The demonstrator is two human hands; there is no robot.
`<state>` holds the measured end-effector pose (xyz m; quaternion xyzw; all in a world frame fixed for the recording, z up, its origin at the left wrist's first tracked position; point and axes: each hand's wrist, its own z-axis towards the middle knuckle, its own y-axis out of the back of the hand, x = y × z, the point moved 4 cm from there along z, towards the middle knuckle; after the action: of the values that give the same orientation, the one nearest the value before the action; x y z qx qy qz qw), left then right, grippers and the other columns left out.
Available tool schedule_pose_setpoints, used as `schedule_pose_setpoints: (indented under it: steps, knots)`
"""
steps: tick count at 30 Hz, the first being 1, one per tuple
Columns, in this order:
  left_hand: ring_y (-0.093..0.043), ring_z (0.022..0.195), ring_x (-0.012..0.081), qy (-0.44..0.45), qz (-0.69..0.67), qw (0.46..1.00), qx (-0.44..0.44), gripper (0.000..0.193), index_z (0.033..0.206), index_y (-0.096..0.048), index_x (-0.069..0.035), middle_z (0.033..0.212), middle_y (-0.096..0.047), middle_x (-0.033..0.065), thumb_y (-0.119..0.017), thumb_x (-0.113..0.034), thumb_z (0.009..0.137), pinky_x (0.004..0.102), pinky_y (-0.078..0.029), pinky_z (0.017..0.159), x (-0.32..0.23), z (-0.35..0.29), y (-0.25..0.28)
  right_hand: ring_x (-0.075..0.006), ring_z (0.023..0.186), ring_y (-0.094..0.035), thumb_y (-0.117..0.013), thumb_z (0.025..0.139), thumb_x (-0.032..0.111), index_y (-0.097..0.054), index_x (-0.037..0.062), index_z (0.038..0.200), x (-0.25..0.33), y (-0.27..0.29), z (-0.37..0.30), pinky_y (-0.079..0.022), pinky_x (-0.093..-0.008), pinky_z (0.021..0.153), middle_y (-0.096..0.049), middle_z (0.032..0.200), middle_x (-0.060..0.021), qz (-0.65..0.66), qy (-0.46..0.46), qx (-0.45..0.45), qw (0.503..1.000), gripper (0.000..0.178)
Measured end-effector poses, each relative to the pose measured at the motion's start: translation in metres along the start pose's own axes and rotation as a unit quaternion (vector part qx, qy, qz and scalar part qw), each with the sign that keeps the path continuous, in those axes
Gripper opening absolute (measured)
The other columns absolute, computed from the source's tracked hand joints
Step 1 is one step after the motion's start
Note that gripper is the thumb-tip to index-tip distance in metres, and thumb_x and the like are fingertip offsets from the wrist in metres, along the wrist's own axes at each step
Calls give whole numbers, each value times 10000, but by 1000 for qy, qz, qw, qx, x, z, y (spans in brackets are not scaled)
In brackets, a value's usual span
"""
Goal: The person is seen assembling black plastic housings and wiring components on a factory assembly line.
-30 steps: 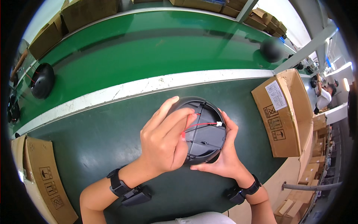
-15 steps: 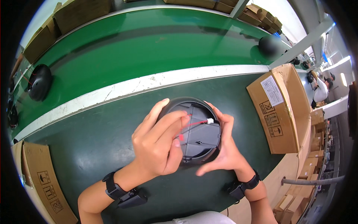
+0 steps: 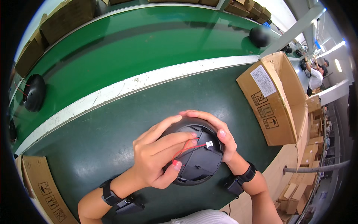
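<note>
A round black plastic housing (image 3: 201,166) is tilted above the dark green table, its open, ribbed inside facing me. My left hand (image 3: 153,155) grips its left side, some fingers reaching over the rim into the inside. Its thumb rests by a loop of thin red wire (image 3: 191,148), with a small red bit at the thumb tip; whether it pinches this I cannot tell. The wire ends in a small white connector (image 3: 209,144) lying on the inside face. Around the top and right rim curls my right hand (image 3: 226,143), closed on the housing.
An open cardboard box (image 3: 268,108) stands at the right, another box (image 3: 46,186) at the lower left. Beyond a white rail (image 3: 138,79) runs a green belt (image 3: 149,44) carrying black round housings (image 3: 34,92). A co-worker (image 3: 316,79) is far right.
The housing has moved nearer to me. My right hand has shifted up round the rim, its thumb now on the right edge. My left thumb has come to the red wire.
</note>
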<state>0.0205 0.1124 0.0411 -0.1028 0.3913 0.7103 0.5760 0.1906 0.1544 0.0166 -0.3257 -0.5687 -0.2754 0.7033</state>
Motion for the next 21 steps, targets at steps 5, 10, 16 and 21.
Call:
schedule_pose_setpoints:
  steps: [5,10,16,21]
  knots:
    - [-592,1109,403,1,-149,984,-100,555,1115,-654,12,1273,-536,289,-589,-416,768,443,-500,901,16,-10,-1,-316,1256,-487,-390,885,522,-432,-105,1332,1,2,-3,-339,-387,1078,-470,1370,-246,-1,19,-70,997,771]
    - [-410,1309,420,39,-137,989,-48,1101,1431,-287,-11,1422,-365,302,-864,-422,588,489,-349,1069,22,-8,-10,-297,1150,-560,-334,920,489,-459,-68,1317,0,29,-7,-426,-410,1013,-544,1286,-211,87,26,-295,951,695]
    - [-361,1344,427,73,-83,994,1,1258,1477,-188,-26,1487,-284,272,-920,-415,531,488,-349,1078,23,-7,-11,-299,1095,-594,-366,919,470,-588,24,1212,-14,53,-26,-465,-443,949,-625,1194,-159,488,-28,-196,850,578]
    - [-339,1356,432,69,-84,994,1,1305,1488,-160,-28,1512,-230,273,-922,-439,512,496,-343,1080,18,-8,-8,-311,1137,-578,-402,889,514,-568,68,1258,-35,26,-25,-427,-472,1010,-595,1264,-127,477,-94,-226,844,602]
